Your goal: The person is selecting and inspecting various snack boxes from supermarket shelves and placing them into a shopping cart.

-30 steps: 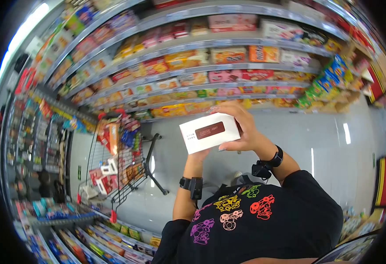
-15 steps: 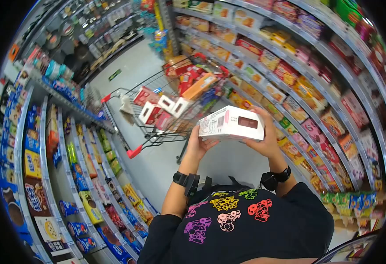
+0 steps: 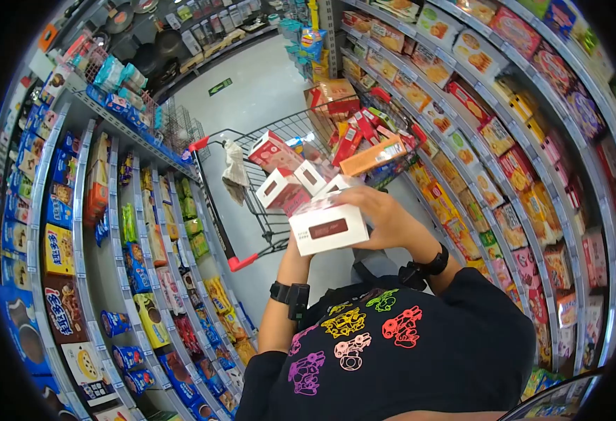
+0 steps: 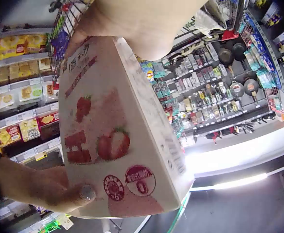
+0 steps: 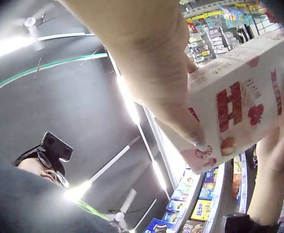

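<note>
A white carton (image 3: 311, 243) with a dark red handle slot in its end is held in both hands at chest height, in front of the shopping cart (image 3: 232, 254). Strawberry pictures show on the carton's side in the left wrist view. My right hand (image 3: 386, 219) grips its right end, thumb along one face and fingers over the upper edge. From below and the left, my left hand (image 5: 276, 145) holds the carton; its fingers are mostly hidden behind it. In the cart lie similar white handled cartons (image 3: 280, 191) and an orange box (image 3: 374, 156).
Shelves of packaged snacks (image 3: 515, 151) line the right side, and biscuit shelves (image 3: 139, 270) stand close on the left. A white bag (image 3: 234, 165) hangs at the cart's handle. Pans (image 3: 169, 45) hang at the far end of the aisle.
The head view has swung from the shelves towards the cart, which now lies just beyond the carton. The carton has tilted in the hands, and both hands have stayed on it.
</note>
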Motion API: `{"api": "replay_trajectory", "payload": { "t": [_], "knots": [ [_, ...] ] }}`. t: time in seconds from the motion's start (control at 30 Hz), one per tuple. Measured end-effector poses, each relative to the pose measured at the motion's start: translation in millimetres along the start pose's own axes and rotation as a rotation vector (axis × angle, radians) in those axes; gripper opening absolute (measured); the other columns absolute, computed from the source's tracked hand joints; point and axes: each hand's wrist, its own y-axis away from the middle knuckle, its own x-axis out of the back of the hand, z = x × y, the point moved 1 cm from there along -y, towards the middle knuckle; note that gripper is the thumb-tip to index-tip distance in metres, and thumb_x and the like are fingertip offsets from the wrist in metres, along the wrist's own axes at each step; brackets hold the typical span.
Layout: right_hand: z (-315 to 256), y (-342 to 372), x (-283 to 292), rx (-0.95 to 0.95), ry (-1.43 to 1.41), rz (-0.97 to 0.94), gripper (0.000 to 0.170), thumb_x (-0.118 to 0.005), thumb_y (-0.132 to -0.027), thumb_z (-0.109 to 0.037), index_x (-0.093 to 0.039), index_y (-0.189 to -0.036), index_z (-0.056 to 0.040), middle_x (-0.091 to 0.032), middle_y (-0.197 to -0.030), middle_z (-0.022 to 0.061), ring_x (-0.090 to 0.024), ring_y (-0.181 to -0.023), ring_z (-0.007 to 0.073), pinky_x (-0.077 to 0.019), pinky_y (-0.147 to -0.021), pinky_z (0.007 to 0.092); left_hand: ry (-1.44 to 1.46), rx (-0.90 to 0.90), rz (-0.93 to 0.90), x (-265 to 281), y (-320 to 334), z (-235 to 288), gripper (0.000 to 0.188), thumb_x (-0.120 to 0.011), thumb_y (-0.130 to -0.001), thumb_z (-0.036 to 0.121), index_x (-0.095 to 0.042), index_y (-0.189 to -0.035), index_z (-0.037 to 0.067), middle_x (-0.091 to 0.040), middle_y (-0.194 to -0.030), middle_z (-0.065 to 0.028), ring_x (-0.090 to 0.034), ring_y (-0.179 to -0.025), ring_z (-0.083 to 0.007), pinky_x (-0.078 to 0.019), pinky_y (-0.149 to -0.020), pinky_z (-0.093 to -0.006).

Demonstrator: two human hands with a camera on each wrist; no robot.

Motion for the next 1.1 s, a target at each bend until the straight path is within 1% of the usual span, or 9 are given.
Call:
{"api": "replay_trajectory", "payload": {
  "t": [0.07, 0.13, 0.2, 0.53, 0.7, 0.83, 0.93, 0.97, 1.1],
  "knots": [
    [29.2, -17.8, 5.2, -0.009, -0.054, -0.065, 0.058, -0.077, -0.065, -0.022, -0.051, -0.114, -0.0071, -0.057, -0.106, 0.0123, -0.056, -0.099, 0.0317, -0.045, -0.086, 0.039, -0.048, -0.034, 0.04, 1.5, -29.7, 4.7, 0.034, -0.04, -0.095, 0.028, -0.052, -0.117, 0.005, -0.062, -0.106, -0.0118, -0.064, -0.087, -0.0225, -0.056, -0.073, -0.0348],
    [66.0, -33.6, 13.9, -0.004, -0.083, -0.139, 0.056, -0.076, -0.065, -0.019, -0.051, -0.113, -0.007, -0.057, -0.105, 0.0126, -0.055, -0.1, 0.0316, -0.0443, -0.088, 0.039, 0.139, 0.101, -0.111, 28.6, -76.4, 11.0, 0.051, -0.037, -0.093, 0.041, -0.047, -0.124, 0.002, -0.059, -0.113, -0.0162, -0.062, -0.096, -0.0289, -0.054, -0.081, -0.0409],
    [107.6, -50.0, 24.2, 0.015, -0.111, -0.158, 0.053, -0.074, -0.064, -0.012, -0.052, -0.111, -0.0068, -0.056, -0.106, 0.0127, -0.054, -0.102, 0.032, -0.0429, -0.09, 0.0401, 0.038, 0.082, 0.29, -6.5, -96.8, 15.0, 0.053, -0.034, -0.092, 0.048, -0.051, -0.122, 0.007, -0.06, -0.112, -0.0128, -0.061, -0.098, -0.0283, -0.0505, -0.086, -0.0432],
    [264.0, -104.8, 35.3, -0.054, -0.211, -0.335, 0.05, -0.069, -0.063, -0.004, -0.052, -0.11, -0.0035, -0.053, -0.111, 0.0143, -0.049, -0.109, 0.0329, -0.0389, -0.095, 0.0402, -0.276, 0.077, 0.604, -4.3, -205.9, 53.8, 0.052, -0.026, -0.093, 0.044, -0.053, -0.115, 0.005, -0.061, -0.109, -0.0145, -0.06, -0.099, -0.0302, -0.0488, -0.085, -0.0424],
    [299.8, -102.2, 0.2, 0.001, -0.276, -0.468, 0.055, -0.069, -0.06, -0.004, -0.049, -0.111, -0.0011, -0.052, -0.112, 0.0175, -0.049, -0.108, 0.0357, -0.0401, -0.093, 0.0401, -0.672, 0.149, 0.912, 49.3, -197.9, 66.2, 0.046, -0.033, -0.093, 0.036, -0.057, -0.117, 0.006, -0.063, -0.106, -0.0077, -0.062, -0.09, -0.0164, -0.0509, -0.077, -0.0352],
    [299.6, -107.0, -17.7, 0.14, -0.228, -0.673, 0.055, -0.067, -0.058, -0.003, -0.049, -0.11, -0.0013, -0.052, -0.107, 0.0153, -0.051, -0.1, 0.0334, -0.042, -0.088, 0.0397, -1.051, 0.289, 0.797, 78.3, -185.7, 78.4, 0.039, -0.039, -0.09, 0.031, -0.065, -0.102, 0.004, -0.066, -0.092, -0.0064, -0.062, -0.078, -0.0154, -0.0492, -0.068, -0.0331],
    [301.5, -113.5, -26.9, 0.216, -0.224, -0.869, 0.053, -0.066, -0.057, -0.001, -0.05, -0.108, -0.0018, -0.052, -0.108, 0.0134, -0.049, -0.102, 0.0339, -0.0417, -0.089, 0.0403, -1.583, 0.452, 0.664, 58.0, -191.0, 85.3, 0.041, -0.042, -0.088, 0.031, -0.064, -0.099, -0.002, -0.066, -0.09, -0.0171, -0.064, -0.087, -0.0217, -0.0494, -0.069, -0.035],
    [301.5, -115.6, -28.7, 0.227, -0.241, -0.939, 0.053, -0.066, -0.057, 0.0, -0.05, -0.107, -0.0016, -0.052, -0.108, 0.013, -0.048, -0.103, 0.0345, -0.0415, -0.09, 0.0407, -1.415, 0.511, 0.831, 43.0, -195.4, 83.0, 0.039, -0.044, -0.087, 0.032, -0.066, -0.098, 0.001, -0.065, -0.094, -0.0218, -0.064, -0.089, -0.0263, -0.0492, -0.072, -0.0357],
    [301.5, -128.9, -27.7, 0.249, -0.426, -1.036, 0.05, -0.065, -0.059, 0.0, -0.051, -0.107, -0.0032, -0.052, -0.107, 0.0126, -0.048, -0.103, 0.0337, -0.0411, -0.09, 0.0401, -1.76, 0.378, 0.528, 71.2, -185.8, 67.4, 0.037, -0.048, -0.086, 0.029, -0.064, -0.098, -0.002, -0.065, -0.094, -0.0206, -0.063, -0.09, -0.0297, -0.0493, -0.075, -0.0356]
  ]
}}
